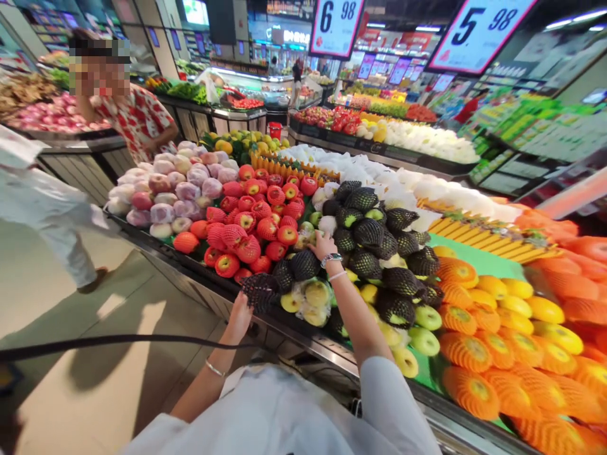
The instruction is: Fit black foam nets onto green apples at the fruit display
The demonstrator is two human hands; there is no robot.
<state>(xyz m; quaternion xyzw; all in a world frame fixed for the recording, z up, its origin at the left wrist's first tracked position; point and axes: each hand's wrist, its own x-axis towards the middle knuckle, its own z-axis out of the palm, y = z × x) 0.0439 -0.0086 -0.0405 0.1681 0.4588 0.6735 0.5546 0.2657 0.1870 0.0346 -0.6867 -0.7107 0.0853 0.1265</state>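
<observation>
My left hand (pixel 241 314) is at the front edge of the fruit stand, its fingers closed on a black foam net (pixel 260 292); whether a fruit is inside cannot be made out. My right hand (pixel 324 245), with a watch on the wrist, reaches into the pile between red apples (pixel 246 220) and fruit in black foam nets (pixel 368 232). Its fingers curl down beside pale green fruit (pixel 306 239), and what they grip is hidden. Below that hand lie a dark netted fruit (pixel 305 265) and yellow-green fruit in clear plastic (pixel 317 293).
Green apples (pixel 423 341) and orange-netted yellow melons (pixel 472 352) lie to the right. Pinkish wrapped fruit (pixel 187 189) fills the left end. A person in a patterned shirt (pixel 142 117) stands behind it; another in pale clothes (pixel 42 196) is at left. A dark strap (pixel 118 340) crosses before me.
</observation>
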